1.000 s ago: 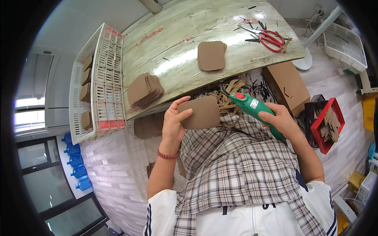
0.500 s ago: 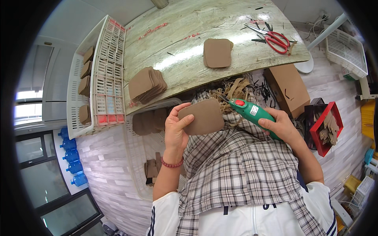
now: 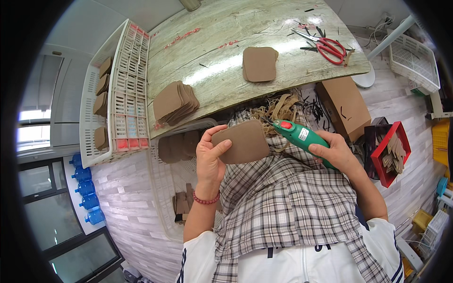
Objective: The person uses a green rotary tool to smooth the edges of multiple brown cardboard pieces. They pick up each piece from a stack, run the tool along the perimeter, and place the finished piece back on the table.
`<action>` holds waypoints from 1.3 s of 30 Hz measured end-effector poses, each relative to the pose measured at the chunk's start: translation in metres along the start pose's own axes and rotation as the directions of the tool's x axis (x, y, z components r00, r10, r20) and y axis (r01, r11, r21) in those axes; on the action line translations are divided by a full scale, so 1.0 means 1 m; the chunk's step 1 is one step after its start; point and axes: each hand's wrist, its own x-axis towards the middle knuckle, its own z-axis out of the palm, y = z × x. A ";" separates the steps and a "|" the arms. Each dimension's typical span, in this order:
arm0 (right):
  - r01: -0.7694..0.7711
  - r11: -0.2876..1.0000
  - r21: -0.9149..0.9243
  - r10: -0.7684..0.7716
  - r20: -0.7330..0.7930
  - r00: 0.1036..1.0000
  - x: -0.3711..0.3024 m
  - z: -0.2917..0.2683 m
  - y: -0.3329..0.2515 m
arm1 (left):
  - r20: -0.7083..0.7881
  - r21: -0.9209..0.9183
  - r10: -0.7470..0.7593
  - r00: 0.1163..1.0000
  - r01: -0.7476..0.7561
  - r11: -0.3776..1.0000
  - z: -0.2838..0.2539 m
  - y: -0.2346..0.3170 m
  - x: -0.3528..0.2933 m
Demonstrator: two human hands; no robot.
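Observation:
My left hand (image 3: 211, 153) grips a flat brown piece (image 3: 243, 144) with rounded corners, thumb on top and fingers behind it. In my right hand (image 3: 332, 151) is a green handheld power tool (image 3: 302, 135) with a red button, its narrow dark tip near the piece's upper right corner. Whether the tip touches the edge, I cannot tell. Both hands are over my lap, which is covered by a plaid apron (image 3: 283, 203). On the table, a fanned stack of brown pieces (image 3: 172, 104) lies to the left and a smaller stack (image 3: 259, 64) further right.
Red-handled scissors (image 3: 331, 50) and dark scraps lie on the table (image 3: 212, 42). A white crate (image 3: 127, 89) stands at its left. Tan strips (image 3: 283, 107) hang beyond my lap. Right of me are a cardboard box (image 3: 343, 108) and a red-rimmed bin (image 3: 390, 158).
The tool in my right hand has shifted slightly left, bringing its tip closer to the brown piece. The piece has tilted a little in my left hand.

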 end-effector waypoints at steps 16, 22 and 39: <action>0.009 1.000 -0.019 -0.009 -0.001 1.000 0.001 0.000 0.002 | -0.062 -0.178 -0.050 0.997 0.038 0.983 -0.004 -0.011 -0.002; 0.006 1.000 -0.028 -0.006 0.010 1.000 0.002 0.000 0.005 | -0.054 -0.173 -0.034 0.998 0.024 0.985 -0.001 -0.012 -0.005; -0.014 0.999 -0.031 0.014 0.012 1.000 0.004 0.000 0.007 | -0.133 0.010 0.132 0.982 -0.131 0.991 -0.002 -0.001 -0.005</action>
